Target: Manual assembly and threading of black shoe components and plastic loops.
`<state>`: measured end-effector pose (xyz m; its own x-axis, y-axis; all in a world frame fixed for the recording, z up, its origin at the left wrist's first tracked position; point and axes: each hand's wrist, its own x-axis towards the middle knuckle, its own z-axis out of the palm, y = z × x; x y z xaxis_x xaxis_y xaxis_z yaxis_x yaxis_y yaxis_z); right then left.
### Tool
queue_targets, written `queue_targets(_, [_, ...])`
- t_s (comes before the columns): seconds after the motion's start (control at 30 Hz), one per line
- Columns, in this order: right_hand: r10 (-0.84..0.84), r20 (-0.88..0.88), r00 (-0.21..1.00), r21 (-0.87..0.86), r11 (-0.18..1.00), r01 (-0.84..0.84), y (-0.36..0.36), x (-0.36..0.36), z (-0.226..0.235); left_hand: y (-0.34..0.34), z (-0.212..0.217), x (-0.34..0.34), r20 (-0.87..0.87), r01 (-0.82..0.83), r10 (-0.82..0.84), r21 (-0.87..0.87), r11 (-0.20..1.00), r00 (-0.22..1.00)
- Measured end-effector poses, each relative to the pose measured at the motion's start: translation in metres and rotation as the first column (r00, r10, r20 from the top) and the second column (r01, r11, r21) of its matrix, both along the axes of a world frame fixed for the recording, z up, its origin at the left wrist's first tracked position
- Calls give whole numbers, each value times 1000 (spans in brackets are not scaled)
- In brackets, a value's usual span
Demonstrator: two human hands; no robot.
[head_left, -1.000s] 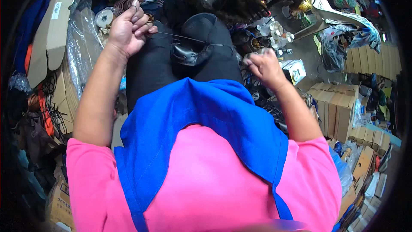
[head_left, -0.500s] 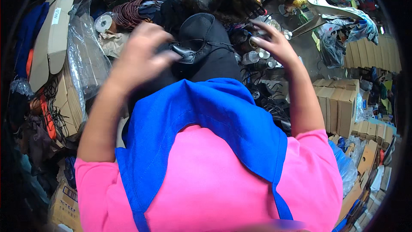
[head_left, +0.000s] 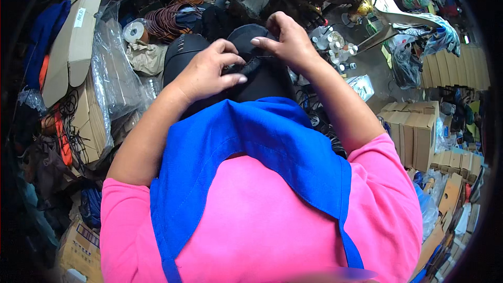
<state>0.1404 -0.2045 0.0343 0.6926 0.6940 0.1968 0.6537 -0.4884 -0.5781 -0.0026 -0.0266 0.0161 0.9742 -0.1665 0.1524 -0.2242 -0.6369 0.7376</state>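
Observation:
Across my black-clad thighs lies a black shoe upper [head_left: 246, 36], its rounded end pointing away from me. My left hand [head_left: 214, 68] is at its near left side, fingers curled and thumb pressed in on the edge. From the right, my right hand [head_left: 288, 42] grips the rounded far part, with the thumb laid on top of it. The fingers partly cover the piece, so its middle is hard to make out. A blue apron [head_left: 246, 126] covers my lap just below the hands.
Several small white bottles [head_left: 335, 44] stand on the floor at the right. Coiled brown cord [head_left: 170, 21] and a thread spool [head_left: 134, 31] lie at the far left. Cardboard sheets [head_left: 73, 42] lean on the left; stacked cardboard [head_left: 414, 131] sits on the right.
Both hands, apart and blurred before, have come inward onto the black shoe upper and closed on it. Its loose black cord and shiny near part are now covered.

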Motion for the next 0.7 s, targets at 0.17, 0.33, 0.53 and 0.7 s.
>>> queue_targets(0.17, [126, -610, 782, -34, 982, -184, -15, -2, 6, -2, 3, 49, 80, -130, 143, -145, 981, 987])
queue_targets(0.33, [179, -559, 810, -102, 954, -281, -17, -12, 14, -22, -21, 59, -39, -140, 135, -157, 978, 990])
queue_targets(0.53, [229, -609, 759, 136, 973, -185, -53, -22, 38, -13, -30, 63, -71, -140, 126, -232, 963, 989])
queue_targets(0.7, [181, -424, 887, 109, 983, -148, -58, -23, 36, 15, 3, 82, -313, 38, -157, -355, 934, 937])
